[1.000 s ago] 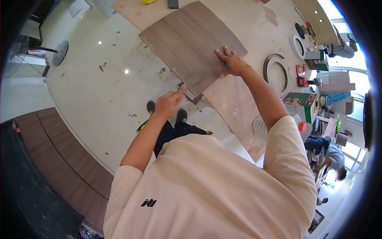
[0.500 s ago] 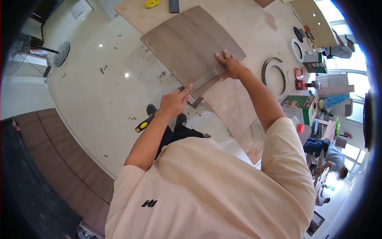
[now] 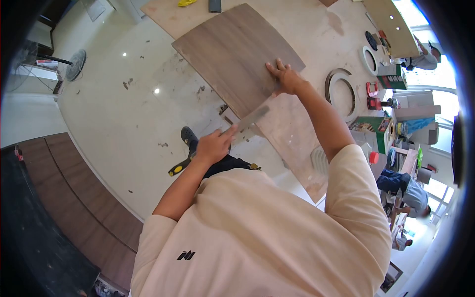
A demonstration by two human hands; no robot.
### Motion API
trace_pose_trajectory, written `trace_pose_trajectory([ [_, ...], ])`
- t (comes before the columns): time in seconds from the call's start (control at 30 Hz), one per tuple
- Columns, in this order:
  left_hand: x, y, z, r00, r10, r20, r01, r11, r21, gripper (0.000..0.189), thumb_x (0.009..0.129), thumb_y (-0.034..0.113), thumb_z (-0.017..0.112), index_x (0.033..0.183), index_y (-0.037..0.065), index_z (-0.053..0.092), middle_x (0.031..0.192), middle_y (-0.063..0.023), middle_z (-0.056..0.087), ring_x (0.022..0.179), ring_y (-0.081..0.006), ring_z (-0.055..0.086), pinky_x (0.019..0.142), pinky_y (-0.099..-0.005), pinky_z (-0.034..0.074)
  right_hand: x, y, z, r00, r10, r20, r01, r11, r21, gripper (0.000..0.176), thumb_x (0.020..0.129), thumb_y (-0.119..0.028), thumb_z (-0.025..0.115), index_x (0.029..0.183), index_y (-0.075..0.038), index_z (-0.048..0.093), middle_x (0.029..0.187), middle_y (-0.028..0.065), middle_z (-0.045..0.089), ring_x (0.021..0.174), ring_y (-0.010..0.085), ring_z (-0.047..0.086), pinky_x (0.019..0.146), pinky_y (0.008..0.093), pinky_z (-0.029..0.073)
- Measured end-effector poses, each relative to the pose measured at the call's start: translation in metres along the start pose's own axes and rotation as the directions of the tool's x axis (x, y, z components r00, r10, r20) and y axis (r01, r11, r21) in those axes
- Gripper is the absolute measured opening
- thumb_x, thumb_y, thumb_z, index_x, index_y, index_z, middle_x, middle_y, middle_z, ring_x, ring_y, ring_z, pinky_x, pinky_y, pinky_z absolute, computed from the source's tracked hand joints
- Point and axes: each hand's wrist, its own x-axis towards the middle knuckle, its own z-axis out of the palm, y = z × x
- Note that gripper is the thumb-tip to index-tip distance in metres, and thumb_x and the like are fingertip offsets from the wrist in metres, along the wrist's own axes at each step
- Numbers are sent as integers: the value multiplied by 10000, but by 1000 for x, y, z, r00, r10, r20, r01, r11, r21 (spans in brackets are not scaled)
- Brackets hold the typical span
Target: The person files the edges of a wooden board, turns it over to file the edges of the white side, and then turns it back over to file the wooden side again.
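Observation:
In the head view, my left hand (image 3: 213, 147) is closed around a flat file with a black and yellow handle (image 3: 179, 167), its index finger stretched along the metal. The blurred file blade (image 3: 253, 119) reaches to the near corner of a curved-edged, brown wood-grain panel (image 3: 236, 52). My right hand (image 3: 287, 79) lies on the panel near its right edge with fingers spread, holding nothing. A small strip (image 3: 229, 117) shows by the panel's near-left corner.
The panel lies on a worktable (image 3: 292, 128). Ring-shaped pieces (image 3: 341, 96), a red clamp (image 3: 373, 104) and a green box (image 3: 381, 131) stand to the right. Other people (image 3: 413, 193) are farther right. Debris dots the floor (image 3: 123, 109); a fan (image 3: 75, 65) stands left.
My left hand has drawn the file back toward my body, off the panel's face to its near corner. My right hand stays on the panel, which has shifted slightly.

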Motion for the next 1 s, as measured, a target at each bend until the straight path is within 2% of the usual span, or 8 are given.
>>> trace_pose_trajectory([
  [0.07, -27, -21, 3, 992, -77, -99, 74, 996, -42, 465, 947, 286, 667, 1406, 318, 596, 733, -46, 565, 603, -279, 599, 543, -413, 514, 3, 3, 3, 1000, -8, -10, 8, 1000, -8, 1266, 613, -428, 934, 1610, -383, 154, 1682, 153, 126, 1440, 513, 320, 1156, 512, 391],
  [0.17, -39, -45, 5, 984, -109, -141, 104, 994, -44, 476, 924, 278, 687, 1393, 286, 610, 709, -56, 554, 583, -291, 604, 512, -399, 515, 2, 5, 3, 999, -36, -27, 36, 999, -2, 1249, 625, -436, 926, 1609, -380, 159, 1679, 160, 133, 1418, 532, 345, 1147, 522, 399],
  [0.37, 38, 11, 26, 984, 21, -174, -42, 993, -113, 480, 914, 275, 698, 1387, 285, 617, 708, -62, 551, 586, -294, 603, 513, -404, 512, 8, 5, 7, 1000, -5, -17, 4, 999, -43, 1246, 631, -444, 923, 1608, -391, 153, 1682, 157, 127, 1439, 525, 314, 1152, 517, 391],
  [0.47, 16, -2, 23, 971, 10, -238, -35, 995, -98, 478, 915, 281, 700, 1385, 281, 617, 712, -60, 555, 581, -293, 603, 516, -405, 510, 1, 1, 0, 1000, 6, -6, -6, 1000, -15, 1250, 628, -444, 926, 1608, -391, 152, 1682, 157, 126, 1437, 528, 315, 1152, 515, 389],
  [0.57, -34, -42, 28, 966, -127, -224, 97, 986, -139, 469, 916, 293, 702, 1378, 285, 622, 716, -56, 561, 584, -293, 605, 518, -409, 505, 4, 2, 3, 1000, -4, -13, 4, 1000, -21, 1254, 625, -443, 928, 1608, -391, 151, 1685, 153, 115, 1438, 528, 313, 1153, 514, 390],
  [0.77, 31, 3, 41, 969, 6, -248, -45, 988, -149, 474, 915, 261, 707, 1381, 275, 622, 701, -62, 556, 571, -290, 602, 519, -403, 512, 2, 7, 3, 999, -28, -29, 28, 1000, -1, 1254, 619, -456, 928, 1607, -387, 159, 1685, 143, 124, 1445, 525, 301, 1152, 519, 389],
  [0.87, 23, -1, 34, 959, 28, -283, -64, 991, -120, 467, 918, 261, 705, 1378, 273, 625, 695, -59, 552, 563, -288, 598, 514, -402, 512, 2, 6, 0, 1000, -9, -16, 8, 1000, -20, 1250, 618, -457, 929, 1607, -386, 168, 1683, 144, 132, 1438, 531, 310, 1147, 519, 395],
  [1.0, -22, -26, 33, 978, -89, -190, 67, 990, -120, 480, 915, 272, 704, 1386, 292, 615, 701, -56, 554, 571, -296, 597, 522, -412, 511, 1, 8, 4, 999, -36, -34, 35, 999, -12, 1272, 608, -421, 936, 1615, -357, 161, 1672, 185, 143, 1416, 532, 345, 1137, 500, 406],
])
